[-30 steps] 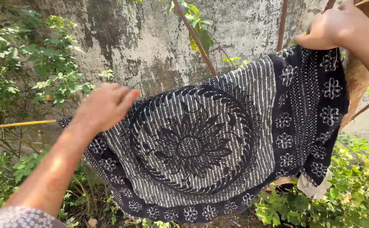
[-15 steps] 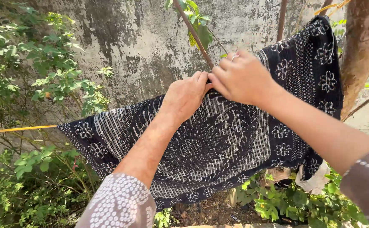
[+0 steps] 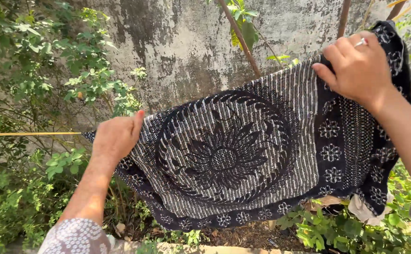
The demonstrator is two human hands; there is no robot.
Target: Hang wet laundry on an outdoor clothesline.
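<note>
Both hands grip the top edge of a black-and-white patterned cloth (image 3: pixel 233 160) that hangs across the middle of the frame. At centre left, the left hand (image 3: pixel 116 137) is closed on the cloth's lower left end, fingers curled over the fold. In the upper right, the right hand (image 3: pixel 356 68) pinches the higher right end, a ring visible on one finger. The cloth sags between them — its round flower motif faces the camera, with a dark border of small flower shapes along the bottom and right side. A thin yellow line (image 3: pixel 26 134) runs from the left edge of the frame to the cloth's left end. Behind stands a stained, weathered wall (image 3: pixel 177 51); green bushes (image 3: pixel 36 84) fill the left side, and more leaves sit at lower right. A slanted stem (image 3: pixel 240 38) crosses the wall at top centre.
</note>
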